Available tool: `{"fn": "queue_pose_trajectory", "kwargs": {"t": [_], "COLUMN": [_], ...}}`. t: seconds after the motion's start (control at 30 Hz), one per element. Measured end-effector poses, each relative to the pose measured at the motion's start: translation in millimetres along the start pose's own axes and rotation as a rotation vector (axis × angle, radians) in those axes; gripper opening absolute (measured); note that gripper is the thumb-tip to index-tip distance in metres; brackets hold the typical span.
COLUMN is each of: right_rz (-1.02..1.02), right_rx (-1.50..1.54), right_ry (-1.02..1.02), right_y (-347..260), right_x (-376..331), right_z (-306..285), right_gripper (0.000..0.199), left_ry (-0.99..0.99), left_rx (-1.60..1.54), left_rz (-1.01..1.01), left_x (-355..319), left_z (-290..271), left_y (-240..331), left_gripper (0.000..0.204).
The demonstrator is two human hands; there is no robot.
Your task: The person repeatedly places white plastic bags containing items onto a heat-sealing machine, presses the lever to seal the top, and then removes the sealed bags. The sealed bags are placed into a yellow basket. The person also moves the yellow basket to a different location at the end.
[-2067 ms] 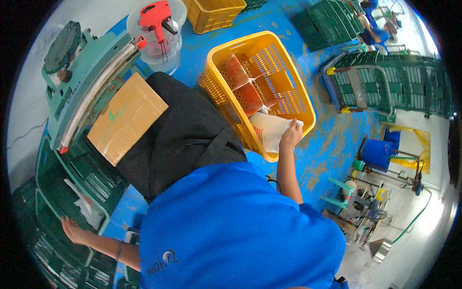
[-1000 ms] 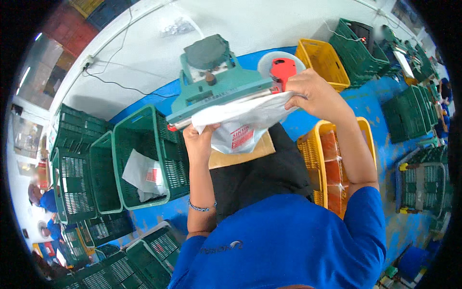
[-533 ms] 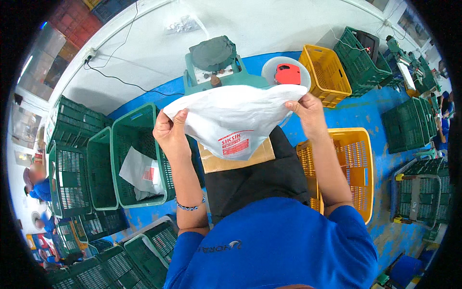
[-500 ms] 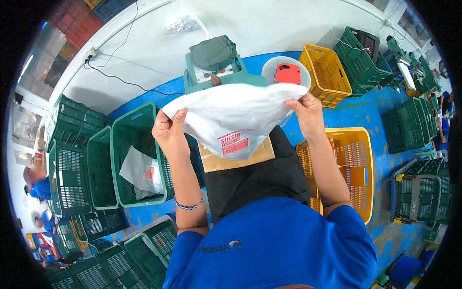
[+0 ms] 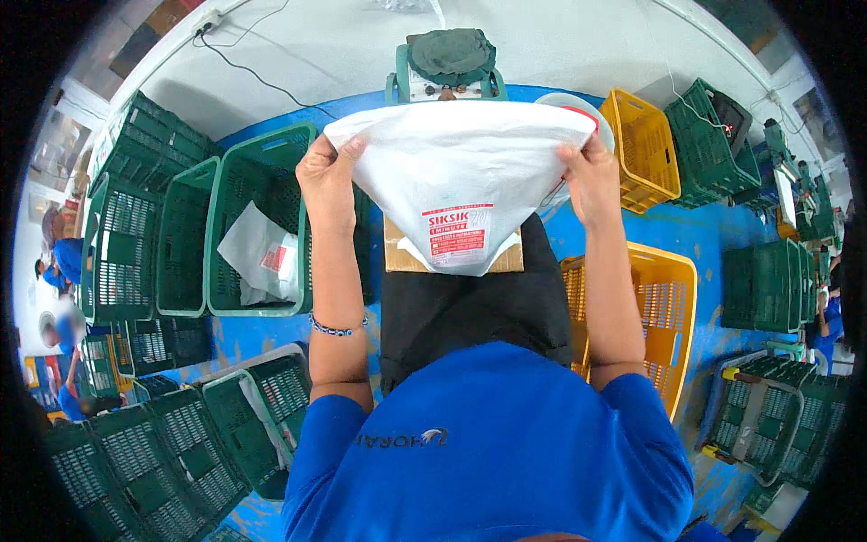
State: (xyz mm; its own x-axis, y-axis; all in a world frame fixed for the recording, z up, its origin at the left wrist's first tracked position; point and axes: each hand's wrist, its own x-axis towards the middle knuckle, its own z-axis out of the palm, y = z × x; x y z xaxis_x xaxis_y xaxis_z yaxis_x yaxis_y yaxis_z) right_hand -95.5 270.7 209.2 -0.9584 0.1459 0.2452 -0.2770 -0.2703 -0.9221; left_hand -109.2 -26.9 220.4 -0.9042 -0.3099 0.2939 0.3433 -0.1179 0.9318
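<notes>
A white bag [image 5: 452,172] with a red printed block hangs in front of me, tapering toward its lower end. My left hand [image 5: 328,181] pinches its upper left corner between thumb and fingers. The upper right corner is closed in my right hand [image 5: 591,181]. The bag's top edge is stretched between the two hands. Below it, a brown cardboard piece [image 5: 406,257] lies over my dark-clad lap, partly covered by the bag. Beyond the bag stands a green machine [image 5: 397,88] topped with a dark green cloth [image 5: 452,56]; the bag hides its lower part.
On the left, a green crate [image 5: 217,271] contains another white bag [image 5: 262,248]. A yellow basket [image 5: 668,316] stands beside my right arm. A yellow crate [image 5: 641,154] and stacked green crates [image 5: 713,149] line the far right. A round pale container [image 5: 596,113] sits partly behind the bag.
The view has shifted, so the machine appears higher. The bag is stretched flatter and its print faces me more fully. Both hands keep their hold on its corners.
</notes>
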Motion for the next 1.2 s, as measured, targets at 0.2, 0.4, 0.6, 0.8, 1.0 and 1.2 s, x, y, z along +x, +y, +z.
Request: {"fn": "queue_pose_trajectory", "kwargs": {"t": [0.2, 0.4, 0.6, 0.8, 1.0, 1.2], "right_rz": [0.171, 0.149, 0.244, 0.050, -0.087, 0.198], "right_rx": [-0.296, -0.061, 0.080, -0.261, -0.623, -0.685], "right_ry": [-0.090, 0.059, -0.003, 0.134, 0.266, 0.284], "right_y": [56.7, 80.7, 78.1, 63.2, 90.4, 181.6], "right_x": [-26.9, -37.5, -49.3, -33.8, -26.8, -78.4], "right_z": [-39.6, -30.2, -25.3, -8.9, -8.0, -21.7], "right_gripper": [0.023, 0.035, 0.028, 0.034, 0.030, 0.033], "left_ry": [-0.064, -0.232, -0.094, -0.002, 0.083, -0.008], "left_rx": [-0.379, 0.018, -0.065, 0.243, 0.626, 0.786], "left_rz": [-0.074, -0.286, -0.261, -0.157, 0.054, -0.286], "left_x": [-8.9, -48.3, -62.5, -41.3, -46.4, -99.3], "left_z": [-17.7, -37.8, -36.9, -22.4, -13.4, -40.2], "left_y": [-20.7, -55.8, -85.3, -65.2, -92.7, -188.0], "left_gripper": [0.023, 0.024, 0.023, 0.029, 0.030, 0.040]}}
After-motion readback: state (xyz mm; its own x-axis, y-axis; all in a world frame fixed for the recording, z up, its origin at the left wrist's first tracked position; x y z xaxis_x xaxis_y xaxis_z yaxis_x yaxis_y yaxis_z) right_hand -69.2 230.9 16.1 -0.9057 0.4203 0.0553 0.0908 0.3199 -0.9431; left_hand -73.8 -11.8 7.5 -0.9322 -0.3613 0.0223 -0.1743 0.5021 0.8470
